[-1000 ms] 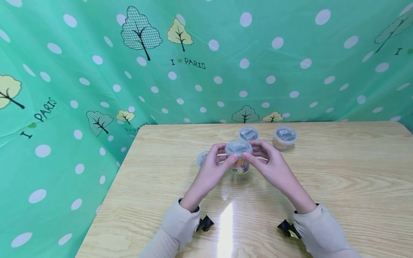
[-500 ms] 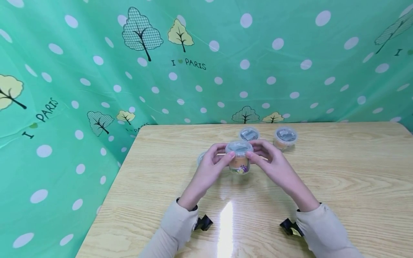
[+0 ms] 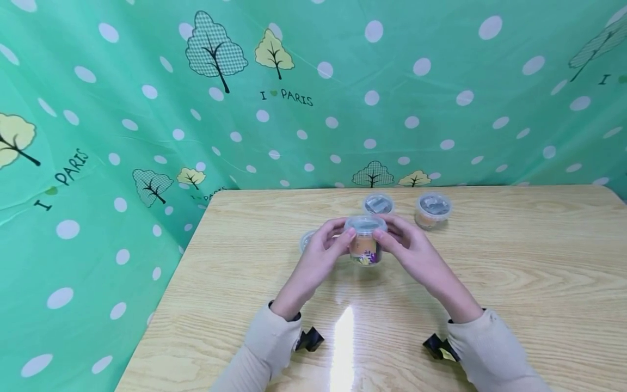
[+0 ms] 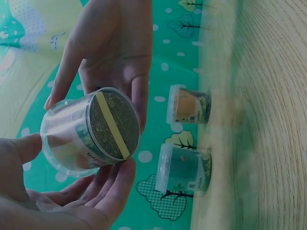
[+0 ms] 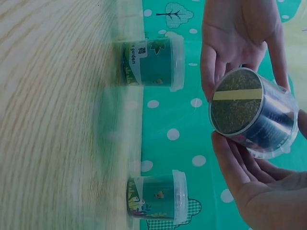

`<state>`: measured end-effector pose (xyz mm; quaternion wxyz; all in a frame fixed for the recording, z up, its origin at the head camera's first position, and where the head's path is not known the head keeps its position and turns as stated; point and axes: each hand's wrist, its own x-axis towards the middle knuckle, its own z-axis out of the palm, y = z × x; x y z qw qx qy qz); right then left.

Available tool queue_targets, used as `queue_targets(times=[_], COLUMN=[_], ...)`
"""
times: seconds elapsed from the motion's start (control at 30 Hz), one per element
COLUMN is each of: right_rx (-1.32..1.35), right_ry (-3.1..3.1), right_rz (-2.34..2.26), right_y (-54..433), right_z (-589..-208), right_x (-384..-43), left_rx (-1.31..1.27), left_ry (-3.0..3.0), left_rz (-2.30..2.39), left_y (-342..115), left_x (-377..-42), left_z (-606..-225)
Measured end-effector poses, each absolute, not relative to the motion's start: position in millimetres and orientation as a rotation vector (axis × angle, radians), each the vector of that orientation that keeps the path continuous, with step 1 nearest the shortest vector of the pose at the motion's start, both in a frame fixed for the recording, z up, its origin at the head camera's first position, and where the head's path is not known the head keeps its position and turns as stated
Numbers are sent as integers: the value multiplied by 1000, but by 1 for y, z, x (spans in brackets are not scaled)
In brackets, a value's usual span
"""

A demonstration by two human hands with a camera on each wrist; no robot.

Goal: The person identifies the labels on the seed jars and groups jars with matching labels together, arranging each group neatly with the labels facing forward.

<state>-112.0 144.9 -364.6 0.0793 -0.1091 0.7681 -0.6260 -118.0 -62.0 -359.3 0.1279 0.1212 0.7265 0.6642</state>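
Note:
Both hands hold a small clear plastic jar (image 3: 364, 250) above the table. It has a pale translucent lid (image 3: 366, 224) and an orange label with purple flowers. The left hand (image 3: 320, 250) grips its left side and the right hand (image 3: 410, 249) its right side, thumbs in front just under the lid, other fingers behind. In the left wrist view the jar's base (image 4: 112, 124) faces the camera, showing dark, crumbly contents and a yellow strip (image 4: 112, 125). Seen from the right wrist, the jar (image 5: 271, 122) is tilted, its side label dark.
Two similar lidded jars stand at the back of the wooden table (image 3: 245, 283): one behind the hands (image 3: 378, 204) and another to the right (image 3: 433, 209). A third jar (image 3: 306, 239) is partly hidden by the left hand. A green dotted curtain (image 3: 313, 136) hangs behind.
The held jar has shifted slightly right. The thumbs have moved apart from the front, so more of the orange label shows. The other jars have stayed put.

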Motion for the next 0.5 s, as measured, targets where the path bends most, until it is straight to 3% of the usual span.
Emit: queue_targets(times=[0.5], right_rx=[-266], right_ry=[2396], right_rz=[-1882], right_y=[137], right_z=[-366], right_x=[-108], left_rx=[310], left_ry=[2206], left_rz=[1901], left_y=[-59], left_x=[-115], left_z=[-359])
